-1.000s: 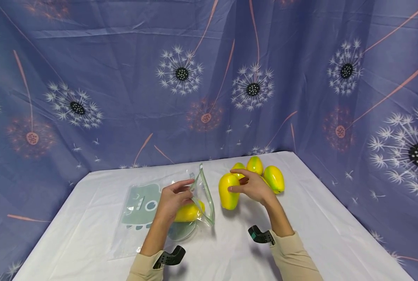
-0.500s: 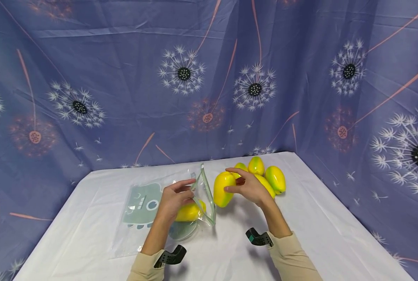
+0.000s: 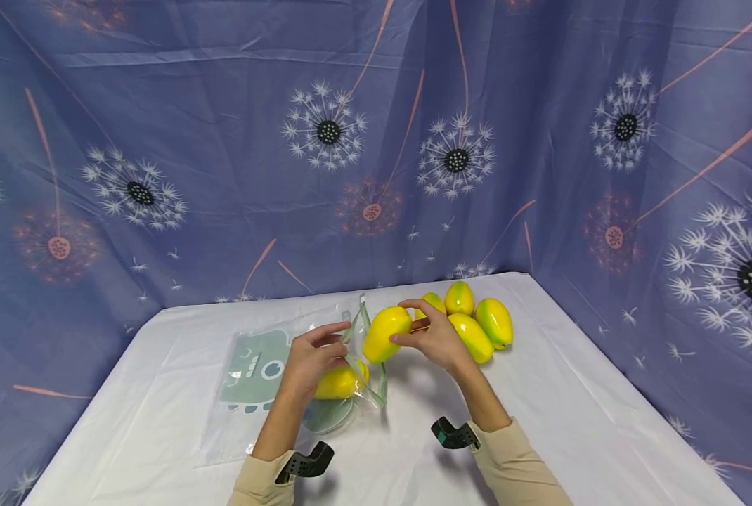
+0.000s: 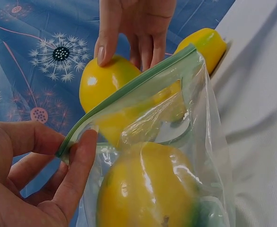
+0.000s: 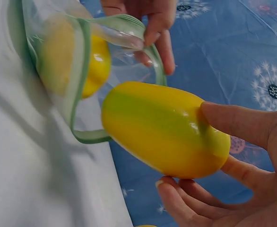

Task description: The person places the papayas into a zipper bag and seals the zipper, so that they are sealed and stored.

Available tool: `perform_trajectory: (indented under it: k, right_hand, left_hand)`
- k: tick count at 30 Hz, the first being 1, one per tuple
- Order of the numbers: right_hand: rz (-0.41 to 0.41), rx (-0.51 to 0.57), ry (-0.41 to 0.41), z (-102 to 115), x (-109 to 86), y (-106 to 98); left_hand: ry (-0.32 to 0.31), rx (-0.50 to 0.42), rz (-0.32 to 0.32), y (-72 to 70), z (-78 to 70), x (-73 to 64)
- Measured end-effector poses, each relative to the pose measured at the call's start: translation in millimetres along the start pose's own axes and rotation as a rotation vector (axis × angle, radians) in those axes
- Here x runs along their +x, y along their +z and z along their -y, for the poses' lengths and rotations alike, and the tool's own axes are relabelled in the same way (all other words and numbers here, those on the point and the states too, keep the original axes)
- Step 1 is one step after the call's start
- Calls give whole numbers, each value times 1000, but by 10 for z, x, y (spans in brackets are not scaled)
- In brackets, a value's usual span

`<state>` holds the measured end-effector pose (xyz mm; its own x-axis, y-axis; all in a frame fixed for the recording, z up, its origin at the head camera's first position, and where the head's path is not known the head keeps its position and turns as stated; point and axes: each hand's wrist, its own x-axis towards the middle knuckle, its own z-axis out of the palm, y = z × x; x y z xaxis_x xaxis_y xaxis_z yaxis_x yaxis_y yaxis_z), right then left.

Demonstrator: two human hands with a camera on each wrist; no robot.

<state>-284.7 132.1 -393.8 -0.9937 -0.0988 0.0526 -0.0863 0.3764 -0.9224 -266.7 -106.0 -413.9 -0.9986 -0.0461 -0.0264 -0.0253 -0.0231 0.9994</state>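
Mango (image 3: 386, 334), gripped by the right hand (image 3: 436, 341), has shifted toward 9 o'clock, apparently lining up with the open bag (image 3: 256, 379) (another mango (image 3: 340, 383) already inside); left hand (image 3: 309, 358) pinches the green rim (image 5: 83, 66); loose mangoes (image 3: 495, 323) lie toward 2 o'clock.

Glossy oval yellow mangoes (image 3: 472, 340) at one o'clock are tinged green; the clear plastic bag (image 3: 232, 427) at ten bears a sage-green cartoon (image 3: 244, 360).
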Motion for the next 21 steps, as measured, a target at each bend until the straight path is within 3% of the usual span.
perform_trajectory:
  k: [10, 21]
  right_hand:
    - [-15, 31, 1, -32, 9, 259]
    - [53, 52, 8, -85, 48, 363]
  left_hand:
    - [-23, -36, -7, -20, 18, 19]
    - [-19, -37, -11, -28, -12, 23]
